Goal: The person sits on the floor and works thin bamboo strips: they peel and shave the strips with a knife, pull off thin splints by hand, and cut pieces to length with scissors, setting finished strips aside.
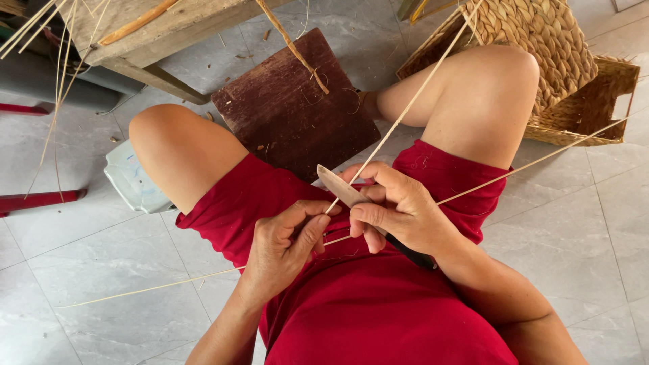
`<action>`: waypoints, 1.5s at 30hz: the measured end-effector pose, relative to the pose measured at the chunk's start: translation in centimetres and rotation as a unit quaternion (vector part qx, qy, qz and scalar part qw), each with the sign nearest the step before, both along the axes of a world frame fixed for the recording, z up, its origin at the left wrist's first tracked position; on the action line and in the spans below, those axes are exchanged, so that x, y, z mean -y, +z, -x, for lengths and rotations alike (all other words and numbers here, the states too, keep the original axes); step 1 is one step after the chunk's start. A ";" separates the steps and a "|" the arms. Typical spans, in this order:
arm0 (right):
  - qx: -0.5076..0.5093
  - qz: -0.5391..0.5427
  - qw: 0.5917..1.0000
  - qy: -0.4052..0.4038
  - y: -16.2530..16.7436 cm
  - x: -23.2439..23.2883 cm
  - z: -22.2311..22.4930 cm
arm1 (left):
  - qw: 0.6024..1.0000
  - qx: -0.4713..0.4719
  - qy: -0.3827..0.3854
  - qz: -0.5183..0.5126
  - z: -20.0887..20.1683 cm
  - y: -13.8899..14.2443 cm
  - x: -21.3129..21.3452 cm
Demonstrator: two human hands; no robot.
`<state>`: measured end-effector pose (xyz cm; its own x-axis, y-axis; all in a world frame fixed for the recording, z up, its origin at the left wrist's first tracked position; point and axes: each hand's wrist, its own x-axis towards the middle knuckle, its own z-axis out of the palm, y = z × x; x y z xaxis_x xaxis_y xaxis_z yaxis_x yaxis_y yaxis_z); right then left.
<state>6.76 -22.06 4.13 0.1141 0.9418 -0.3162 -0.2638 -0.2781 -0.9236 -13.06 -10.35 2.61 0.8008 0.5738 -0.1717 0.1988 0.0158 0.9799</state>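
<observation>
Sitting over a pale tiled floor [88, 270], I have my red shorts [365, 304] filling the lower middle of the view, knees spread to either side. A dark brown board [291, 108] lies on the floor between my knees, and a woven basket [541, 40] rests on a lower woven tray [595, 101] just beyond my right knee. A rough wooden bench [155, 34] stands at the upper left, with loose strips lying across it. My right hand [399, 209] is closed in a firm grip around a knife [341, 188], its pale blade pointing up and left, its black handle showing below my wrist. My left hand [287, 243] pinches a thin cane strip [412, 108] between thumb and forefinger, right beside the blade. One strand of the strip runs up toward the basket; another strand [541, 159] runs off to the right.
</observation>
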 end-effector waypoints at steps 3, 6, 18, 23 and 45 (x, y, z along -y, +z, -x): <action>-0.009 0.008 1.000 -0.011 -0.4 0.0 0.1 | 1.000 -0.013 -0.003 -0.017 0.2 0.0 0.0; -0.021 0.002 1.000 -0.019 -0.6 0.2 0.2 | 1.000 -0.010 -0.004 -0.028 0.4 0.1 0.0; -0.015 -0.017 0.999 -0.045 -1.4 0.7 0.0 | 0.998 -0.028 0.004 -0.062 1.2 0.5 0.3; -0.011 -0.015 0.998 -0.056 -1.5 0.6 -0.1 | 0.996 -0.037 0.007 -0.082 1.2 0.5 0.4; -0.021 -0.026 0.992 -0.124 -2.0 1.0 -2.4 | 0.981 0.015 0.013 -0.194 2.5 0.2 0.8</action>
